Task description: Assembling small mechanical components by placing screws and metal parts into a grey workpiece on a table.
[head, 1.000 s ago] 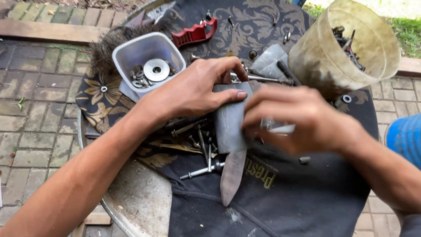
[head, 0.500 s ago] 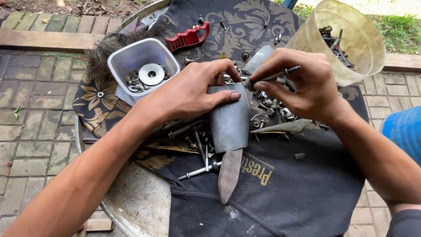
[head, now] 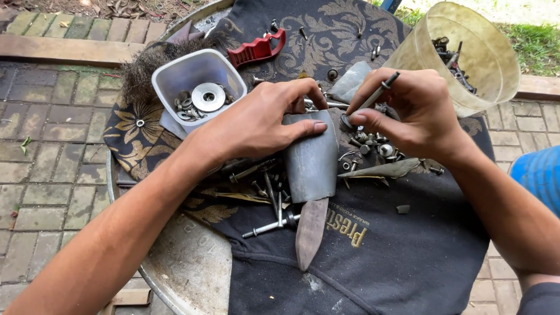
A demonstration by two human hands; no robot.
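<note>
Head view shows your left hand [head: 256, 125] pressing the stiff, curved grey metal sleeve [head: 310, 158] flat on the cloth-covered bench [head: 402, 256], while your right hand [head: 414, 114] pinches a thin, light, slippery bolt [head: 373, 99] near its head, best held mid-shank.

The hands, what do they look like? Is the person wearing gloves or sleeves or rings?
Both are bare. The left hand and its forearm have no glove, sleeve, ring or watch. The right hand is bare too, with short nails, and its forearm is uncovered down to a dark sleeve edge at the picture's bottom right corner.
</note>
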